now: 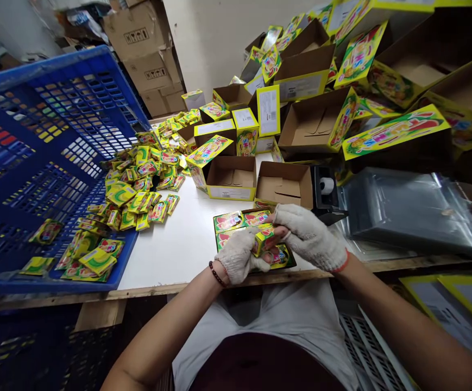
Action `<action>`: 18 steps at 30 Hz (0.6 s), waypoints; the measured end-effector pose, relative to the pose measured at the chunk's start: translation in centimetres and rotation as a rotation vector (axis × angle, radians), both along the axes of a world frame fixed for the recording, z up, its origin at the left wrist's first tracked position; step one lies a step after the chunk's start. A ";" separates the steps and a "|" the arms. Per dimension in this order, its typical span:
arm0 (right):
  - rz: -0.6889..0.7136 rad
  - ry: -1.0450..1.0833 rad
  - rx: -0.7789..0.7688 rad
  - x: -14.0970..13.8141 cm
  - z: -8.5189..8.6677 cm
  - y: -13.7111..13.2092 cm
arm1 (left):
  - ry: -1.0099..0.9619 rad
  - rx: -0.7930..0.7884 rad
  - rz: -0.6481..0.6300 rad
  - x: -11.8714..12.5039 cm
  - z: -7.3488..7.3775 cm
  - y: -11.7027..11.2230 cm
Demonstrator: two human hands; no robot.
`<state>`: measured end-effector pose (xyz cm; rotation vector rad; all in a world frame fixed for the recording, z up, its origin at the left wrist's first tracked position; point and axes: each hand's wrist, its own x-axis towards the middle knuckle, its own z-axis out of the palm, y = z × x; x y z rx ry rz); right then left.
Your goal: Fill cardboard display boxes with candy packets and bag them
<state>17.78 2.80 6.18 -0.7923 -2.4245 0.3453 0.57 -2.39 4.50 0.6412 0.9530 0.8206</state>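
Head view, left to right. Blue crate [36, 163] is tipped on its side at far left, mouth toward the table [178, 244]. Loose packets [138, 195] spill out of it in a heap across the white top, some still lying on the crate wall.

My left hand [238, 258], in a fingerless knit glove with a bead bracelet [217, 274] at the wrist, is curled closed on the left side of one yellow packet [263, 239]. My right hand [309, 236], same glove, pinches that packet from the top right, fingers closed on it. The packet sits between both hands at the near table edge, just above a shallow tray box [236, 222] already lined with flat packets.

Two open boxes [231, 176] stand behind. Right of them: black tape dispenser [325, 190], then a stack of clear bags [410, 209]. Empty boxes [341, 81] are piled high at back right.
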 end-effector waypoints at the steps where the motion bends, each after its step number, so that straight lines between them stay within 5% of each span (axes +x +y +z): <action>1: -0.013 0.016 -0.009 0.0 -0.8 -0.1 | 0.079 0.032 -0.023 -0.1 -0.2 -0.3; 4: -0.147 -0.015 -0.131 -0.1 -2.4 -0.3 | 0.383 0.199 -0.007 -1.6 -0.6 -0.3; 7: -0.252 -0.252 -0.299 -0.4 -3.0 -0.2 | 0.821 0.508 0.215 -4.2 -1.3 0.5; 12: -0.219 -0.404 -0.192 -1.9 -4.6 -1.3 | 1.253 0.902 0.394 -8.2 -4.8 1.2; 15: -0.163 -0.250 -0.133 -2.1 -6.2 -2.3 | 1.444 0.860 0.390 -10.9 -7.3 2.0; 18: -0.075 -0.176 -0.002 -1.5 -7.9 -2.8 | 1.694 0.642 0.332 -14.9 -8.4 4.0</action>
